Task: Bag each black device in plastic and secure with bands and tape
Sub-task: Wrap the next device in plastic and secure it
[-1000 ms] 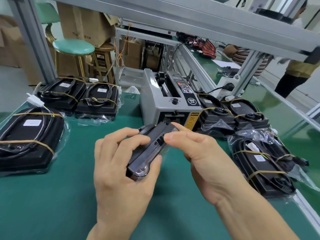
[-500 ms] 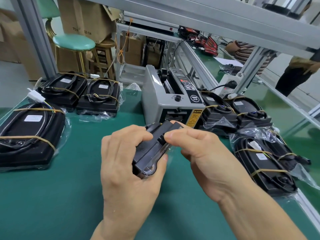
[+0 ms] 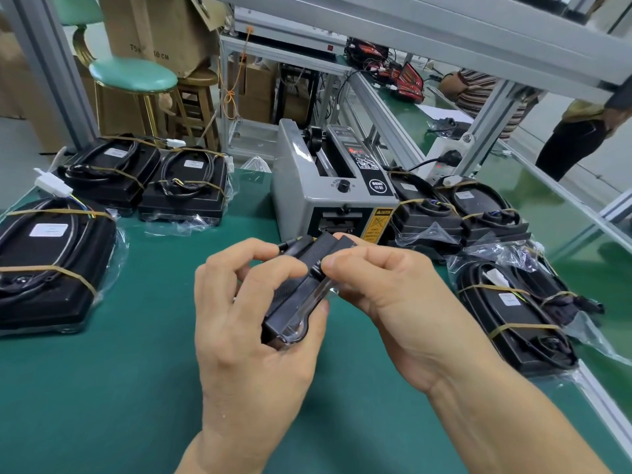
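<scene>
Hands [image 3: 307, 313] curled around black device [image 3: 297, 289]

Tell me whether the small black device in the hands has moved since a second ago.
Cannot tell. The small black device sits just in front of the tape dispenser as before; the head camera shifted, so any slight move is unclear.

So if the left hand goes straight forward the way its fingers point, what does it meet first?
Probably the grey tape dispenser: the left hand, gripping the black device, points up the table toward its front. Depth is unclear.
</scene>
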